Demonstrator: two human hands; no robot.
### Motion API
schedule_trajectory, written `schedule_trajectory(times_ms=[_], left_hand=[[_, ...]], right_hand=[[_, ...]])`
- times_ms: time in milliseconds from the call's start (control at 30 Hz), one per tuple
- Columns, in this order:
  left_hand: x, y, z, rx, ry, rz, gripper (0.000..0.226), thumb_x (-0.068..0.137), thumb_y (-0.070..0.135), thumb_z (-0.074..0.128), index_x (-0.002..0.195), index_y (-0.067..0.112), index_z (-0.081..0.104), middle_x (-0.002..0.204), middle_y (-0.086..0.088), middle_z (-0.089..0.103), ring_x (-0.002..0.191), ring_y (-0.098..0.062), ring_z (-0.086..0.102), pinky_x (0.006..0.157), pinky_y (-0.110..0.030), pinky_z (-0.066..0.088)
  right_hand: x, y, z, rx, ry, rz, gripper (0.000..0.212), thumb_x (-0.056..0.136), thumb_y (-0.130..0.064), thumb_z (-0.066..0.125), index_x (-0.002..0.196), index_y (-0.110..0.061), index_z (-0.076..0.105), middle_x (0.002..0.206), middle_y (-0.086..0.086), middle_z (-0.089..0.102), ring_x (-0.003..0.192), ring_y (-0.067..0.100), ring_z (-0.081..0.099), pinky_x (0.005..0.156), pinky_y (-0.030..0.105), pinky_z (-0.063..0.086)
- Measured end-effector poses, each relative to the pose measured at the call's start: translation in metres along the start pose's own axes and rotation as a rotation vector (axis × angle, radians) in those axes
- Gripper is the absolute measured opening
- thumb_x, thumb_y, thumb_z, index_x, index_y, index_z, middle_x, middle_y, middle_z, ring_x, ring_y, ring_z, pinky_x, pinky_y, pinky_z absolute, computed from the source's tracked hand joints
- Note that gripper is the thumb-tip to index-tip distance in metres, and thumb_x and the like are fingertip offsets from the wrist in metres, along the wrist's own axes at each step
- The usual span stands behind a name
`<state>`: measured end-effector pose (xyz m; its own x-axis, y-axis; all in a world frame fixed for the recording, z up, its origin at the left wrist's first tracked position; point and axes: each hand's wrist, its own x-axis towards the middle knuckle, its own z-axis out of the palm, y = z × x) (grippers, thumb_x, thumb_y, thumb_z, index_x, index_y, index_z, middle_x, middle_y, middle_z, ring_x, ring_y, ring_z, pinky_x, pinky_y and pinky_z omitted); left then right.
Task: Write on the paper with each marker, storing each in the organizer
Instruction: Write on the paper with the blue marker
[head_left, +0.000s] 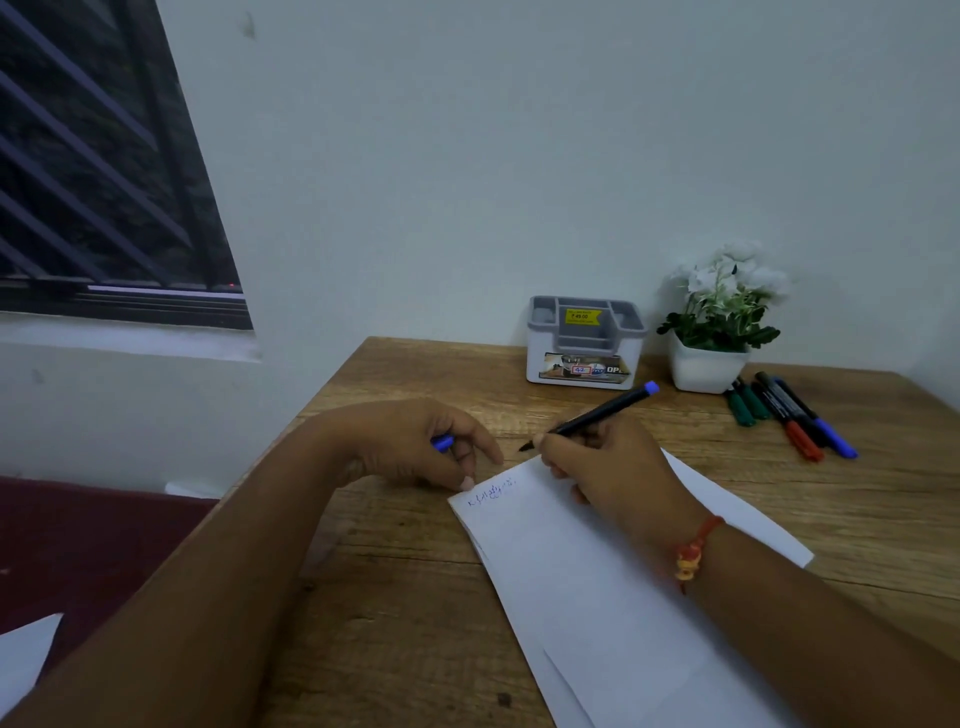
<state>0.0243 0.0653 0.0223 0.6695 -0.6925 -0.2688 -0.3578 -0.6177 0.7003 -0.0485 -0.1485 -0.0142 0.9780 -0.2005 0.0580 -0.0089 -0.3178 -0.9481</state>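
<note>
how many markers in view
5: a black marker with a blue end in the right hand; two green markers, a red-capped marker and a blue-capped marker beside the white flowerpot. Others may be hidden.

The wooden counter (405, 597) stood against a pale wall. A sheet of white paper (597, 597) lay slantwise from mid-counter towards its near edge, with a little blue writing at the sheet's far left corner. At the back edge sat a grey-and-white organizer (582, 358), with a white pot of flowers (704, 369) just beside it on the right. Near the right edge, in front of the pot, lay two green markers (748, 402), a red-capped marker (792, 421) and a blue-capped marker (826, 426), side by side. The left hand (415, 441) rested on the wood by the paper's corner, holding a blue cap (442, 443).
</note>
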Motion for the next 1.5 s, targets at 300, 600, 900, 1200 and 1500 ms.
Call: schedule_trajectory(times_ms=[300,600,900,1200,1500], left_hand=[[0.006,0.014,0.0,-0.902,0.46,0.159,0.019,0.098,0.0,0.048,0.116,-0.002,0.054,0.112,-0.021,0.07,0.101,-0.027,0.07,0.079,-0.027,0.06],[0.006,0.028,0.006,-1.198,0.56,0.243,0.014,0.102,0.014,0.045,0.103,0.002,0.052,0.11,-0.027,0.069,0.105,-0.03,0.069,0.076,-0.03,0.061],[0.011,0.034,0.014,-1.165,0.477,0.221,0.021,0.101,0.023,0.046,0.11,0.004,0.049,0.109,-0.024,0.07,0.094,-0.023,0.073,0.067,-0.026,0.061],[0.012,0.036,0.02,-1.191,0.413,0.225,0.042,0.093,0.025,0.056,0.125,0.0,0.048,0.109,-0.028,0.068,0.077,-0.02,0.073,0.065,-0.027,0.061],[0.015,0.035,0.03,-1.191,0.326,0.253,0.018,0.085,0.02,0.062,0.095,0.005,0.06,0.108,-0.023,0.069,0.094,-0.024,0.069,0.076,-0.03,0.06]], right_hand=[[-0.004,-0.012,-0.01,0.392,0.001,-0.056,0.02,0.1,-0.011,0.055,0.102,-0.01,0.075,0.087,0.007,0.078,0.082,0.014,0.074,0.062,0.025,0.058],[-0.014,-0.018,-0.015,0.343,-0.066,-0.361,0.016,0.099,-0.001,0.056,0.102,-0.011,0.07,0.085,0.006,0.078,0.08,0.017,0.076,0.066,0.027,0.061],[-0.016,-0.013,-0.013,0.271,-0.067,-0.449,0.021,0.099,-0.003,0.058,0.106,-0.015,0.073,0.101,0.005,0.077,0.091,0.017,0.076,0.075,0.034,0.063],[-0.015,-0.013,-0.012,0.27,-0.055,-0.449,0.018,0.096,-0.005,0.064,0.103,-0.022,0.065,0.101,-0.007,0.078,0.089,0.015,0.077,0.079,0.033,0.063],[-0.009,-0.012,-0.018,0.347,-0.029,-0.414,0.007,0.094,-0.011,0.067,0.09,-0.007,0.071,0.078,0.007,0.077,0.072,0.015,0.073,0.064,0.026,0.057]])
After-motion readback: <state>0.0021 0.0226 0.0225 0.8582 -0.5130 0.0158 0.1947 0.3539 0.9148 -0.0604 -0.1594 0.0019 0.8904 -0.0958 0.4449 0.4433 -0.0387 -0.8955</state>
